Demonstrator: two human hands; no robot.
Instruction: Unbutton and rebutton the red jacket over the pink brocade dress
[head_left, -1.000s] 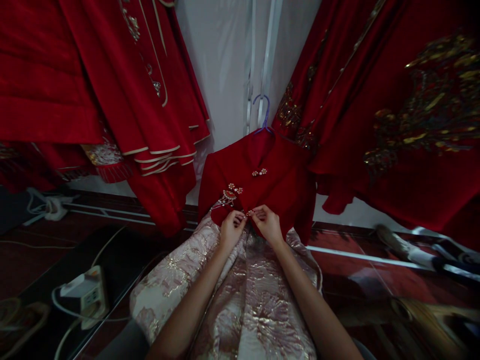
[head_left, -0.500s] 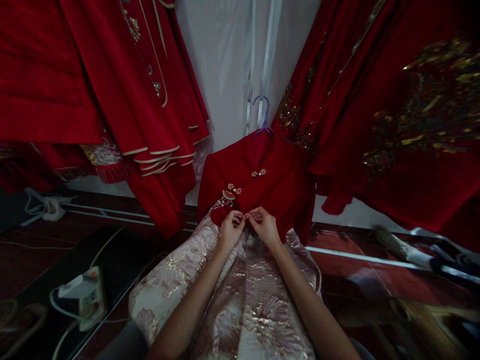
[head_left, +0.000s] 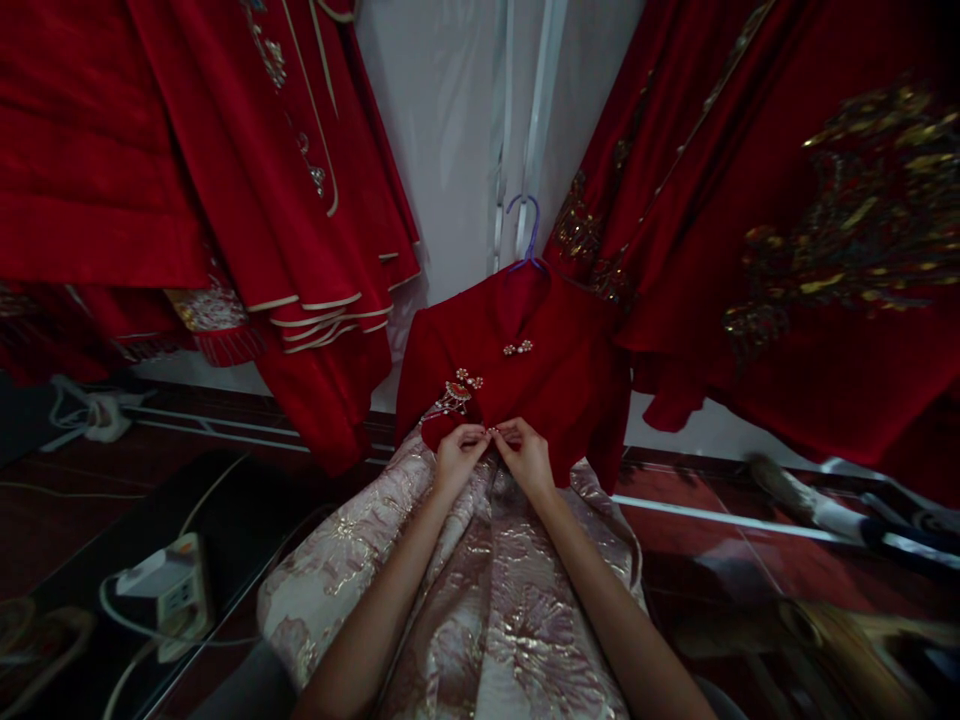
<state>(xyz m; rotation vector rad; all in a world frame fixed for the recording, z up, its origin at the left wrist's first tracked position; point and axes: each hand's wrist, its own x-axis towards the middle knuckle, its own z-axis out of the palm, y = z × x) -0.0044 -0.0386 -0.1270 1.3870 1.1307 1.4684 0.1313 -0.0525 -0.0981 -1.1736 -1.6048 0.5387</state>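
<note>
A red jacket (head_left: 570, 390) on a purple hanger (head_left: 532, 232) lies over the patterned pinkish fabric (head_left: 517, 590) in front of me. My left hand (head_left: 459, 458) and my right hand (head_left: 527, 455) meet at its lower front edge, fingertips pinched around a small beaded clasp (head_left: 491, 432). Most of that clasp is hidden by the fingers, and I cannot tell whether it is fastened. Higher up, a beaded clasp (head_left: 518, 348) sits below the collar. A fan-shaped beaded brooch (head_left: 455, 393) with hanging beads is left of my fingers.
Red garments with pale piping (head_left: 315, 250) hang at left; red garments with gold sequin decoration (head_left: 877, 210) hang at right. A power strip (head_left: 182, 600) with cords lies on a dark surface at lower left. A person's foot and leg (head_left: 832, 512) show at right.
Both hands have shifted very slightly, with the fingers flatter and closer together at the clasp. The jacket stays in place.
</note>
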